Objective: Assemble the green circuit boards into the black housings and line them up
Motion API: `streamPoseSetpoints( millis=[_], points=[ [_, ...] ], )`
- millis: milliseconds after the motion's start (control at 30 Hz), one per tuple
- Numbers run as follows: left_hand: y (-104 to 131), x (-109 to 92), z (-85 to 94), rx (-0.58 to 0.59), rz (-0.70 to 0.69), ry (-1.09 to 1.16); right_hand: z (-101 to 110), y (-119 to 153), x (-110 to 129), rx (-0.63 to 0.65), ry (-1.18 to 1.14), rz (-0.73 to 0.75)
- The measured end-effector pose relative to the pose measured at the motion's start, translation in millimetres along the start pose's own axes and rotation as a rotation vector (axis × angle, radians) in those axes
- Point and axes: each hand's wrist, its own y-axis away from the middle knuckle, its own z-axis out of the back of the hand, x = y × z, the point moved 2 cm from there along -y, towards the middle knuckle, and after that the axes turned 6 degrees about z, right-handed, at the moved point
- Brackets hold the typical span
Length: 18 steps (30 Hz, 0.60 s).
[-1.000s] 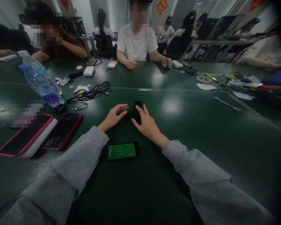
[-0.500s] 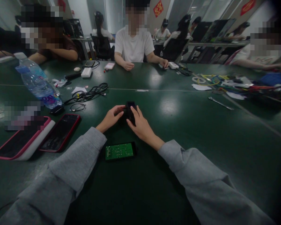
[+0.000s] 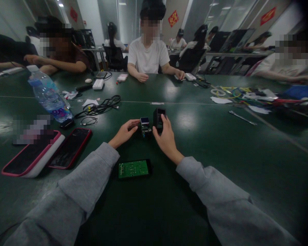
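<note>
My right hand (image 3: 166, 136) grips a black box-shaped housing (image 3: 158, 118), thumb and fingers on its near and right sides. Just left of it stands a small electronic module (image 3: 144, 126) with a little screen on top and exposed parts below. Beside that module is my left hand (image 3: 125, 132), fingers stretched out and thumb apart. Its fingertips come close to the module's left side; whether they touch cannot be made out. Nearer to me lies a black case with a green circuit board (image 3: 133, 168) facing up.
Two red-edged phones (image 3: 71, 147) (image 3: 32, 153), water bottles (image 3: 50, 97) and coiled black cables (image 3: 102, 105) are on the left. A wrench (image 3: 242, 118) and a tangle of wires (image 3: 236, 92) lie at the right. A person in a white shirt (image 3: 149, 54) sits opposite.
The black housing has moved right in my right hand, away from the module, which now shows with its screen. My left hand stays at the module's left. The view has shifted slightly.
</note>
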Motion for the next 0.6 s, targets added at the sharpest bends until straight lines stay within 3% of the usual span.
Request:
streamPoseSetpoints(
  millis=[200, 600],
  points=[
    [1, -3, 0.4, 0.02, 0.015, -0.053, -7, 1, -9, 0.079, -0.026, -0.086],
    [3, -6, -1.8, 0.0, 0.025, -0.067, -12, 4, -1, 0.285, 0.072, 0.049]
  ],
)
